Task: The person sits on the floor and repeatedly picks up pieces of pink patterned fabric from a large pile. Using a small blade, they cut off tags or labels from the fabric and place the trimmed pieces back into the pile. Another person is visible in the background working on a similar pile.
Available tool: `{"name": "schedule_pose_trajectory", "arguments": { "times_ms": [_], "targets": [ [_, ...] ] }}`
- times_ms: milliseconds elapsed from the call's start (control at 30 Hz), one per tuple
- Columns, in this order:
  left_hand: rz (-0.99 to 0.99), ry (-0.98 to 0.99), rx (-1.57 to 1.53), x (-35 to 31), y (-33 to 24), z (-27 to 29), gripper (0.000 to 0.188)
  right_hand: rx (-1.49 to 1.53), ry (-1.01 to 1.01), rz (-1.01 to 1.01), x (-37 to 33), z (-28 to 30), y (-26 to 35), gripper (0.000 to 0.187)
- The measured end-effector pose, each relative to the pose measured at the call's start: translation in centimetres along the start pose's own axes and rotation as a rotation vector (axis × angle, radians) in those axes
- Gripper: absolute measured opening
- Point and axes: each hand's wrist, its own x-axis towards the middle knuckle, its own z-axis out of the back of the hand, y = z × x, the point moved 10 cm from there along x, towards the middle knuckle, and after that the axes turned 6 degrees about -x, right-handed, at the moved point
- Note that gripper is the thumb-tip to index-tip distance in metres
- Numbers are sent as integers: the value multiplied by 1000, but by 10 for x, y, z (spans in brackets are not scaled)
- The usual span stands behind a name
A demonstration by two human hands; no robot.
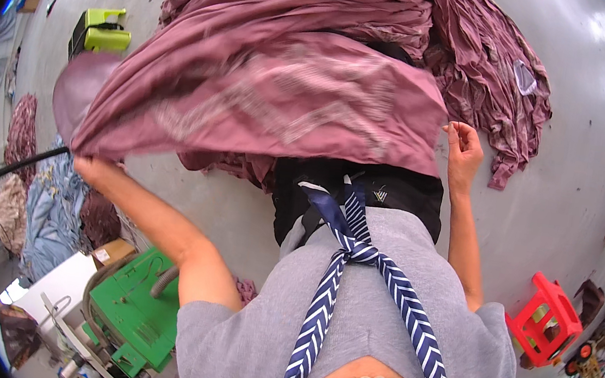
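A long piece of mauve-pink fabric (283, 102) with a pale zigzag pattern stretches across in front of me, blurred by motion. At its lower left corner my left hand (96, 169) is closed on the cloth, its fingertips mostly hidden. My right hand (466, 151) pinches at the fabric's right edge, thumb and forefinger together. Beyond the stretched piece, a big heap of the same fabric (480, 59) lies in folds, with a small white patch on its right part. A round mauve surface (79, 87) shows behind the cloth, near my left hand.
A black rod (23, 166) ends beside my left hand. At the left are a lime-green container (103, 30), a blue fabric pile (55, 210) and a green machine (138, 305). A red plastic stool (549, 321) stands at the right on the grey floor (589, 158).
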Motion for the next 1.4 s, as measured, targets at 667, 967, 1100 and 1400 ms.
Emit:
{"name": "schedule_pose_trajectory", "arguments": {
  "times_ms": [667,967,1100,1400],
  "targets": [
    [336,1216,536,-463,211,-311,30,-6,208,105,32,-104,29,26],
    [653,1289,498,-490,236,-312,28,70,208,455,-15,-98,106,38],
    [347,1222,448,-473,192,-322,23,71,274,602,-28,-105,133,39],
    [-787,1268,674,-475,63,-324,20,-80,183,506,8,-50,195,24]
  ]
}}
